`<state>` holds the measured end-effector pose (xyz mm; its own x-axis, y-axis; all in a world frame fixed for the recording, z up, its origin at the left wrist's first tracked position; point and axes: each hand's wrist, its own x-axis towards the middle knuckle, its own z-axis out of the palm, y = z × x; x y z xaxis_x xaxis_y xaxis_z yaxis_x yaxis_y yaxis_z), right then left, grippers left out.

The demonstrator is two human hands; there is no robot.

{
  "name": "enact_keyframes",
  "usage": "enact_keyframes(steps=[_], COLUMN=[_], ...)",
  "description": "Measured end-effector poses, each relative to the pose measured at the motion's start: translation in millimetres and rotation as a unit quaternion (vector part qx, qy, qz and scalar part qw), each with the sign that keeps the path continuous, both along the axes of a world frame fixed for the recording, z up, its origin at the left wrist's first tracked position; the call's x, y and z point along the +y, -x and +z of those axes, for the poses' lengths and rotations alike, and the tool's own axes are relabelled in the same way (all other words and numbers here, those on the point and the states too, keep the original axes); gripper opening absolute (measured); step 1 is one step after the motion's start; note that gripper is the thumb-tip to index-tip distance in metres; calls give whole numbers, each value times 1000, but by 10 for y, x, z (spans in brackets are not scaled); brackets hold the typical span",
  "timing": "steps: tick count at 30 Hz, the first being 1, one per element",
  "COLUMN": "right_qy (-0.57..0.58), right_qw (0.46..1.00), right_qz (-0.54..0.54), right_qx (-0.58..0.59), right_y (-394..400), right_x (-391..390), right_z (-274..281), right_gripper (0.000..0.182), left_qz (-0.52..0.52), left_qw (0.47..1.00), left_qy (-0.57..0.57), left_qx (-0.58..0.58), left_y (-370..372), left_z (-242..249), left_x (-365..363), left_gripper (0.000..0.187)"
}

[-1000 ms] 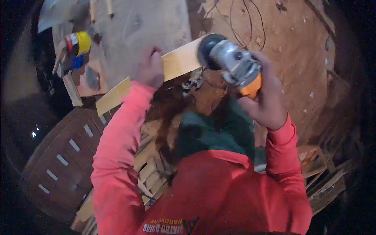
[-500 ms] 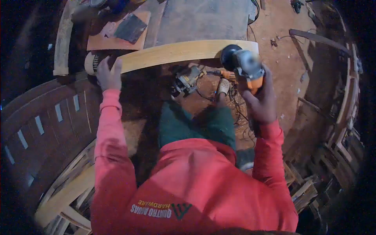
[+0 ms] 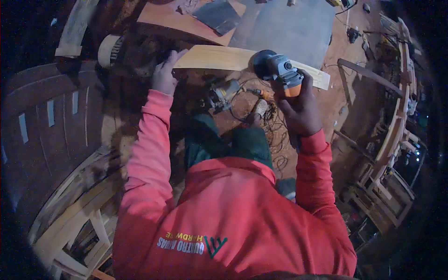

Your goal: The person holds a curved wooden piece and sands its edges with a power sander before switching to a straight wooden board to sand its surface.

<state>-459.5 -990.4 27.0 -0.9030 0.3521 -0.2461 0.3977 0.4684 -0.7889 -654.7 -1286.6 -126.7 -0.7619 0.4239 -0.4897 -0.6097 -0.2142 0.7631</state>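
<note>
A pale, slightly curved wooden board [image 3: 214, 57] lies along the near edge of a grey-topped table [image 3: 280, 28]. My left hand [image 3: 165, 74] is at the board's left end, with its fingers closed around that end. My right hand [image 3: 298, 105] grips an orange and grey angle grinder [image 3: 288, 74] by its body. The grinder's dark round disc [image 3: 264, 64] rests on or just over the right half of the board; which one, I cannot tell.
A dark flat piece [image 3: 217, 16] lies on an orange-brown panel [image 3: 161, 16]. On the floor are a power tool [image 3: 224, 94] and tangled cables [image 3: 277, 135]. Wooden frames [image 3: 70, 242] stand at lower left, and timber [image 3: 396, 130] at right.
The view has shifted. My left hand and the board's left end appear further right, and the board now slopes down to the right. The grinder has tilted, still in my right hand.
</note>
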Motion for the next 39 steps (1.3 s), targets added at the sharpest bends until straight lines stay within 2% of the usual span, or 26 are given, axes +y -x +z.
enact_keyframes(steps=[1,4,6,7,10,12,14,16,19,21,22,24,25,28,29,31,32,33,34,35,36,37,39], right_qy=[-14,-54,-18,-35,-113,-105,-98,-78,-62,-57,35,216,185,-48,-30,-68,-62,-67,-71,-75,-46,-16,-17], right_qw=[1000,997,997,998,990,989,988,990,993,996,999,971,978,997,995,991,993,994,995,995,997,997,998], right_qz=[11,29,31,21,79,96,113,101,86,71,17,-92,-81,59,67,85,85,58,34,13,-5,-24,-42], right_qx=[-5,-46,-68,-42,-34,-30,-25,-67,-49,-24,-2,42,51,-15,-73,-81,-50,-56,-62,-70,-68,-67,-47], right_y=[59,318,479,541,731,800,893,962,966,832,766,650,644,733,816,930,939,922,892,860,813,768,602], right_x=[-72,-439,-675,-786,-1114,-1244,-1397,-1525,-1572,-1396,-1340,-1252,-1241,-1334,-1437,-1581,-1578,-1508,-1401,-1278,-1142,-964,-777], right_z=[26,151,200,125,169,138,136,149,122,72,47,9,4,24,95,119,110,101,98,101,95,66,33], right_gripper=[75,72,70,69,68,69,70,72,74,74,73,71,68,72,77,79,79,79,78,78,77,76,76], left_qz=[25,49,31,22,-39,-50,-74,-104,-79,-108,-122,-73,-50,-119,-80,-100,-112,-140,-135,-137,-104,-71,-65], left_qw=[993,957,947,941,957,942,883,742,762,831,861,894,908,779,817,758,726,773,844,902,963,994,996], left_qy=[-63,-113,-175,-207,-167,-227,-373,-586,-565,-469,-418,-341,-300,-533,-461,-544,-581,-543,-463,-368,-224,-72,-54], left_qx=[-97,-262,-266,-266,-232,-244,-274,-310,-308,-278,-262,-280,-288,-308,-337,-346,-350,-297,-235,-176,-105,-30,-27], left_y=[9,78,87,95,106,145,172,175,199,191,188,173,162,220,247,241,242,294,314,331,294,304,347], left_z=[71,211,237,245,252,17,-125,-203,-221,-141,-90,28,58,-378,-371,-288,-205,-119,-114,-109,-129,-155,-122], left_x=[-14,-112,-159,-176,-341,-417,-437,-459,-481,-504,-521,-479,-462,-550,-553,-515,-488,-502,-448,-397,-292,-180,-75], left_gripper=[66,88,94,97,103,105,104,100,100,102,102,104,104,105,108,102,99,88,80,73,69,66,51])
